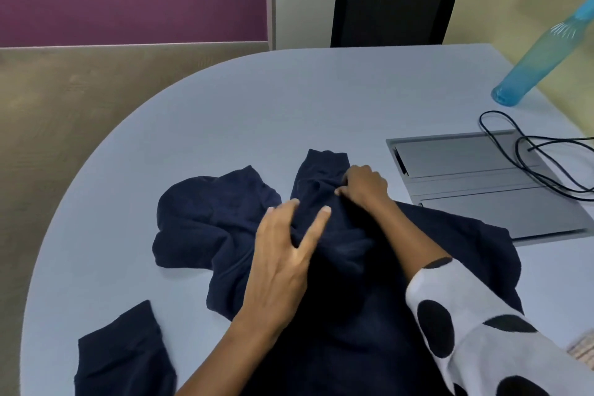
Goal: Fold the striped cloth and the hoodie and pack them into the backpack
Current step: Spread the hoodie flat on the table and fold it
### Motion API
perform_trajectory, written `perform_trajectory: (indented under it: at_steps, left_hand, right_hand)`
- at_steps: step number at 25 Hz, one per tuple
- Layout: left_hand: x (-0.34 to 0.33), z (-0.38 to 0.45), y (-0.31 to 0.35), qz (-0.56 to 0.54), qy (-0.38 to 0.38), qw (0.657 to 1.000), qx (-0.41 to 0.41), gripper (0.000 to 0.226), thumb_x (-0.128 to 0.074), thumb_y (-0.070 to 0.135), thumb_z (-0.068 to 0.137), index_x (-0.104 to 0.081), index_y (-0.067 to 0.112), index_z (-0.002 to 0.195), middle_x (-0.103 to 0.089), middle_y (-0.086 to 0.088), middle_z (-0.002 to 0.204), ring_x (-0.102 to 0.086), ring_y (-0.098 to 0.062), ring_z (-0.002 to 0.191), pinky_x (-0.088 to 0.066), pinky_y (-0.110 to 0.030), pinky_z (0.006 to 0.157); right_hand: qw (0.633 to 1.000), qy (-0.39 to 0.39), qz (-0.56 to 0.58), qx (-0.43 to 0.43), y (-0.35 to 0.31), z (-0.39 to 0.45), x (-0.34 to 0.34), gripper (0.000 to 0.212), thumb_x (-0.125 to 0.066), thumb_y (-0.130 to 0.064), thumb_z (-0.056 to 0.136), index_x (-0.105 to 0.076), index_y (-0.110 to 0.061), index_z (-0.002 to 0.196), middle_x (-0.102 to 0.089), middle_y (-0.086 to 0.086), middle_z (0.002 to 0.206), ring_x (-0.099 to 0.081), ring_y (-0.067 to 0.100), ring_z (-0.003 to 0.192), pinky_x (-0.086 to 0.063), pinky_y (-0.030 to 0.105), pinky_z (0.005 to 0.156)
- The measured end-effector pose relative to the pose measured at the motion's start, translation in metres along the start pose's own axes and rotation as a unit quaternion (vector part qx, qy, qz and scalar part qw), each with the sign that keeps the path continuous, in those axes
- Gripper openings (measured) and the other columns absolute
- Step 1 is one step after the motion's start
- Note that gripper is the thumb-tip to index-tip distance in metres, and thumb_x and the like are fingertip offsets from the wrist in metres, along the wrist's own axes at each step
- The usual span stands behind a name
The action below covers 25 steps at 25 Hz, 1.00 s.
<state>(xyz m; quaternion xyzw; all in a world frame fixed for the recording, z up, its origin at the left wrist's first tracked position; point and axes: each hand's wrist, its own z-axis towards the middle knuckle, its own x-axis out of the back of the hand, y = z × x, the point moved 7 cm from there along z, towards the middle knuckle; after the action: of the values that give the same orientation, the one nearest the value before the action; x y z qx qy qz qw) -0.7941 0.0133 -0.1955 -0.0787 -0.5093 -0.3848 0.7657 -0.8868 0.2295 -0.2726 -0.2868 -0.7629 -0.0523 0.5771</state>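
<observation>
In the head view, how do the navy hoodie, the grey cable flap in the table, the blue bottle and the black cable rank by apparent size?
Largest to smallest, as they look:
1. Navy hoodie
2. Grey cable flap
3. Blue bottle, partly cut by the frame edge and farther away, so its rank is unsure
The black cable is thin, looped and cut off, so I leave it unranked.

A dark navy hoodie (347,254) lies rumpled and unfolded across the near half of a pale grey tabletop (225,112), hood spread toward the rounded left edge, one ribbed cuff pointing to the far side, another sleeve end at the near left edge.
</observation>
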Motion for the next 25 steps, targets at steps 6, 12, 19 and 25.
perform_trajectory:
  at_steps: [6,12,19,25]
  left_hand:
    - [-0.049,-0.03,-0.049,-0.1,-0.13,0.983,0.078,0.08,-0.048,0.042,0.093,0.001,0.016,0.151,0.002,-0.007,0.159,-0.021,-0.027,0.143,-0.04,-0.044,0.106]
    - [-0.101,-0.066,-0.09,0.041,-0.352,0.928,0.113,0.1,0.017,0.083,0.07,-0.008,0.028,0.15,-0.016,0.007,0.157,-0.007,-0.024,0.145,-0.012,-0.055,0.115]
    - [-0.059,-0.089,-0.183,0.146,-0.402,0.86,0.277,0.106,0.001,0.082,0.068,0.001,0.015,0.151,0.009,0.006,0.159,0.008,-0.022,0.146,-0.011,-0.055,0.114]
    - [-0.056,-0.061,-0.165,0.186,-0.356,0.876,0.269,0.065,-0.052,0.041,0.091,-0.033,0.005,0.141,-0.016,-0.015,0.155,-0.01,-0.039,0.143,-0.017,-0.067,0.106]
  right_hand:
    - [0.843,0.135,0.501,-0.14,0.054,0.044,0.071,0.026,-0.05,-0.012,0.096,-0.037,-0.014,0.074,-0.058,0.023,0.097,-0.068,0.033,0.059,-0.059,0.044,0.054]
    - [0.867,0.141,0.476,-0.044,0.066,0.049,0.08,0.03,-0.062,-0.016,0.091,-0.053,-0.013,0.119,-0.059,0.011,0.122,-0.066,0.019,0.09,-0.056,0.032,0.082]
    - [0.912,0.279,0.297,0.046,0.08,-0.069,0.006,0.033,-0.047,-0.021,0.097,-0.053,-0.015,0.129,-0.051,0.001,0.127,-0.05,0.019,0.117,-0.033,0.021,0.098]
    - [0.986,0.104,0.031,-0.126,0.144,-0.095,-0.074,0.072,-0.032,-0.064,0.091,-0.02,-0.025,0.151,-0.011,0.007,0.16,-0.003,0.032,0.147,0.001,0.053,0.116]
